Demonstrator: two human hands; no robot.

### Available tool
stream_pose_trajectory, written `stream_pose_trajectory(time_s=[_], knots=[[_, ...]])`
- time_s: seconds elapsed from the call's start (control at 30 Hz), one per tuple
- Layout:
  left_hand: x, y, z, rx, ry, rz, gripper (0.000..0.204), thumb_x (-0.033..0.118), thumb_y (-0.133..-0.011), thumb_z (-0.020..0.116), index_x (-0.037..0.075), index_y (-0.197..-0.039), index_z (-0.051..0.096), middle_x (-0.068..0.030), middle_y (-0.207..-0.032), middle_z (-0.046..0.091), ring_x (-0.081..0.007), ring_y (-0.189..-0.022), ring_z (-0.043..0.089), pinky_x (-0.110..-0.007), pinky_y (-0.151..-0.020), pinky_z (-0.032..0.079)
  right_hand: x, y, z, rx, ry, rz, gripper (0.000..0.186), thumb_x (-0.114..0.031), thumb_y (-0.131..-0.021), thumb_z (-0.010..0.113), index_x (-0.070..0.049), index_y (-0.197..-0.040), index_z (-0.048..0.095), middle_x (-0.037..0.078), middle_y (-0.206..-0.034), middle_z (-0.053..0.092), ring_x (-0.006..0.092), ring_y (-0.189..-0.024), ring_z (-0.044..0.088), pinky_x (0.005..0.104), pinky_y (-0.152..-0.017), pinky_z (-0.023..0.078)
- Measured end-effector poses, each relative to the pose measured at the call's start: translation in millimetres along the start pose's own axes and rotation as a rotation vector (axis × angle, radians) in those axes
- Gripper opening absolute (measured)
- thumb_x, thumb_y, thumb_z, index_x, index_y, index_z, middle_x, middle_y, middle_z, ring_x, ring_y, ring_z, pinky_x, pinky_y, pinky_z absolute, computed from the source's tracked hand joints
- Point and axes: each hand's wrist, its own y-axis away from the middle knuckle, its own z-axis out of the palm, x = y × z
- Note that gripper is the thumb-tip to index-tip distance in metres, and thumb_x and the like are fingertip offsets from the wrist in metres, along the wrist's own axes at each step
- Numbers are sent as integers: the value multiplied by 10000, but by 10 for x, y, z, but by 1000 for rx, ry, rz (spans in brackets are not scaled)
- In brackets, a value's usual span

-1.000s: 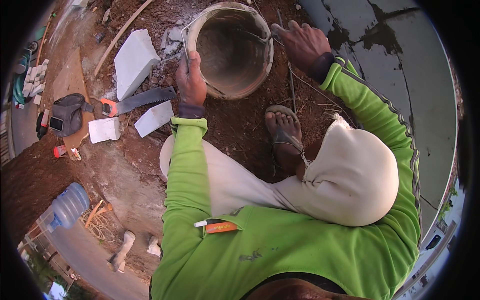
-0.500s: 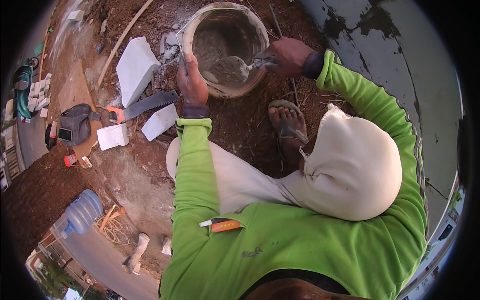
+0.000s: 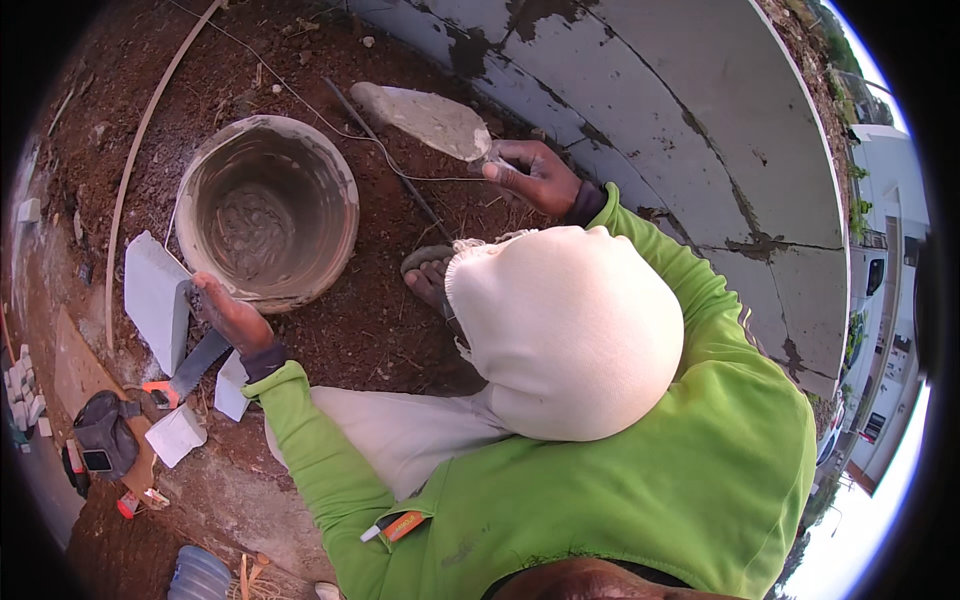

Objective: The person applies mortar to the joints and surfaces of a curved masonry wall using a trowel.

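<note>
My right hand point(image 3: 535, 175) is closed round the handle of a trowel point(image 3: 425, 118). Grey mortar coats the trowel's blade, which is held out level between the bucket and the block wall. A round bucket point(image 3: 335, 255) stands on the soil to the left, its inner wall smeared with mortar and some wet mortar point(image 3: 250, 230) at the bottom. Against the bucket's near-left rim rests my left hand point(image 3: 235, 318), fingers stretched out rather than wrapped round it. Just beyond that hand lie a white block point(image 3: 155, 300) and a handsaw point(image 3: 200, 362), partly hidden.
A grey block wall point(image 3: 690, 130) with mortar joints runs along the right. Smaller white block pieces point(image 3: 176, 436), a dark bag point(image 3: 105, 435) and a blue water bottle point(image 3: 203, 575) lie at left. A thin rod point(image 3: 400, 170) and a wire cross the soil near my foot point(image 3: 428, 278).
My right hand has lifted the trowel out of the bucket and carried it right, toward the wall. My left hand's fingers have straightened at the rim. The view has swung right.
</note>
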Motion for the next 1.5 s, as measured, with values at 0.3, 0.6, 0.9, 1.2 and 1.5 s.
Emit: stream_pose_trajectory(time_s=[0.3, 0.6, 0.9, 1.2, 1.5], knots=[[-178, -104, 23, -9, 21, -59, 427, 103, -1086, 433, -101, -1460, 408, -313, -1411, 526, -437, -1240, 567, -473, -1059, 454, 656, 581, -1011, 367, 291, 612, 528, -528, -944, 664, -24, -1096, 614, 23, -616, 530, 139, -478, 520, 301, -463, 430], [-337, -63, -45, -2, -96, 50, 482, 210, -1113, 369, -139, -1444, 405, -318, -1460, 478, -406, -1351, 484, -451, -1142, 370, 846, 16, -1289, 243, 253, 619, 483, -498, -958, 644, -23, -1042, 630, 65, -606, 541, 179, -432, 543, 354, -430, 454], [132, -156, -132, -6, 194, -265, 478, 213, -1113, 367, -154, -1414, 421, -324, -1442, 490, -398, -1335, 500, -434, -1135, 384, 606, 77, -1263, 398, 735, 450, 511, -500, -976, 588, -10, -1081, 689, 180, -773, 681, 362, -689, 687, 474, -659, 530], [-168, -135, 36, -11, -188, 192, 415, 134, -1098, 400, -151, -1397, 436, -323, -1352, 570, -412, -1245, 581, -431, -1085, 447, 886, -296, -1213, 315, 1039, 350, 573, -534, -981, 535, 3, -1120, 675, 283, -1004, 697, 478, -985, 656, 516, -886, 519], [-31, -167, -111, -35, 24, -28, 385, 46, -1062, 473, -52, -1433, 437, -292, -1235, 645, -393, -1109, 662, -463, -946, 520, 747, 333, -1142, 423, 877, 340, 521, -497, -1000, 549, 7, -1093, 642, 200, -752, 645, 307, -600, 631, 413, -588, 509]])
